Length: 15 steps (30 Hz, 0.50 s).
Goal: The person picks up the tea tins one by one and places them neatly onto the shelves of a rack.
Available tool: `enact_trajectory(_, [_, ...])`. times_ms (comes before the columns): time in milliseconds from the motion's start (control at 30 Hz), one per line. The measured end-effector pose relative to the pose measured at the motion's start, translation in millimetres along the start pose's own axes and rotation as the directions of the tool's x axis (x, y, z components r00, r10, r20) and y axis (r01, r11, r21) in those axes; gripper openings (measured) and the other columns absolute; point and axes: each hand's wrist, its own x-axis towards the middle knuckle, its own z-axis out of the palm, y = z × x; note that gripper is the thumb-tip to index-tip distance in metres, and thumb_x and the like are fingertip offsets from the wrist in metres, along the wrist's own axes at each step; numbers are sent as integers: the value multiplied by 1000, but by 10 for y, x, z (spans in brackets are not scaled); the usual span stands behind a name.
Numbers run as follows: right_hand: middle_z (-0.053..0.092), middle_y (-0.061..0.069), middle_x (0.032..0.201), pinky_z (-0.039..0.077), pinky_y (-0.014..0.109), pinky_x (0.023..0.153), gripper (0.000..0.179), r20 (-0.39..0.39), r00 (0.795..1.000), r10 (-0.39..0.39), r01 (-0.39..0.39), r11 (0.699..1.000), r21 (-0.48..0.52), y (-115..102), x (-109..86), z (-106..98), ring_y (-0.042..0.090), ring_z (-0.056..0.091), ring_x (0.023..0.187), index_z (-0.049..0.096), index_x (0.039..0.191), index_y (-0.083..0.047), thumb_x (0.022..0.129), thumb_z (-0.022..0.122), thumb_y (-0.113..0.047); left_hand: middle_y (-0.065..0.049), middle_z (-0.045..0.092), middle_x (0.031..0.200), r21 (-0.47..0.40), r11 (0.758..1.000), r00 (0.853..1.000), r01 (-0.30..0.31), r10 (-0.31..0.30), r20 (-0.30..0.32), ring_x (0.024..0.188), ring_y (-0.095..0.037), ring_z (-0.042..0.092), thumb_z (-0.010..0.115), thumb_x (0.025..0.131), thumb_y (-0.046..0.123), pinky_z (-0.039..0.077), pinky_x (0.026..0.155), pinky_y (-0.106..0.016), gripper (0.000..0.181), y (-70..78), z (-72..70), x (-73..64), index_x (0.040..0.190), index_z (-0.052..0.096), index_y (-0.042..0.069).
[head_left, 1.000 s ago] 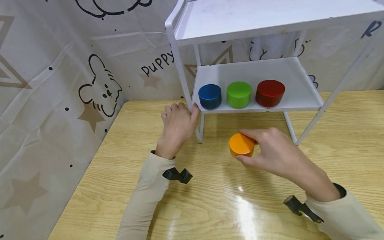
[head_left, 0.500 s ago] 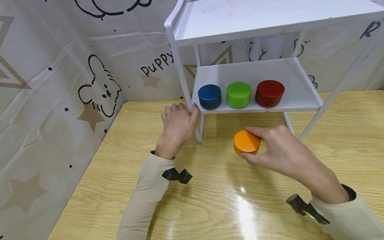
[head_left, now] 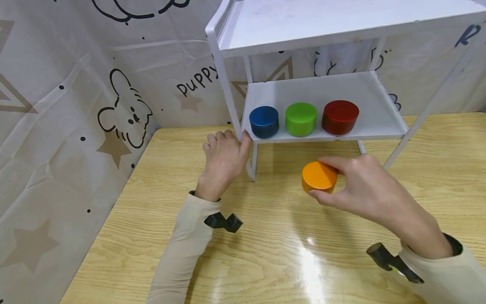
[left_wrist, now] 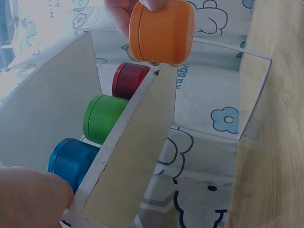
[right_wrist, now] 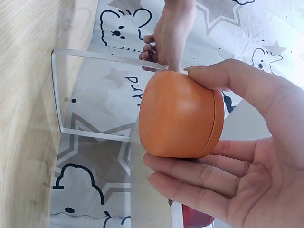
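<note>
An orange round lidded jar (head_left: pixel 319 176) is held in my right hand (head_left: pixel 370 190), in front of and below the lower shelf. In the right wrist view, the thumb presses one side of the orange jar (right_wrist: pixel 178 116) and the fingers support the other. My left hand (head_left: pixel 225 162) grips the front left corner of the white rack (head_left: pixel 357 90), thumb at the shelf edge. On that shelf stand a blue jar (head_left: pixel 264 122), a green jar (head_left: pixel 301 120) and a red jar (head_left: pixel 340 118) in a row, the blue one closest to my left thumb.
The rack's upper shelf (head_left: pixel 322 23) overhangs the row of jars. The rack stands on a wooden table (head_left: pixel 258 253). A patterned cloth (head_left: pixel 49 160) hangs behind and to the left. Right of the red jar is bare shelf surface.
My right hand has carried the orange jar to the right and slightly upward in the head view. My left hand stays at the rack's corner, and the three shelf jars stay put.
</note>
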Motion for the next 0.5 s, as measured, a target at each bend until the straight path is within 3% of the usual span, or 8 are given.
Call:
enact_trajectory(300, [71, 12, 90, 49, 30, 58, 50, -72, 996, -53, 51, 998, -26, 11, -5, -28, 15, 57, 63, 68, 109, 2, 70, 83, -26, -21, 48, 90, -5, 1000, 1000, 2, -2, 5, 87, -38, 41, 21, 101, 42, 34, 77, -48, 57, -4, 6, 1, 89, 51, -6])
enact_trajectory(500, [71, 15, 92, 50, 31, 59, 52, -81, 996, -47, 43, 998, -42, 24, -9, -53, 17, 58, 64, 68, 111, 3, 70, 83, -26, -20, 48, 90, -5, 1000, 1000, 0, 0, 8, 86, -37, 40, 20, 100, 43, 34, 76, -47, 57, -5, 6, 5, 89, 51, -5])
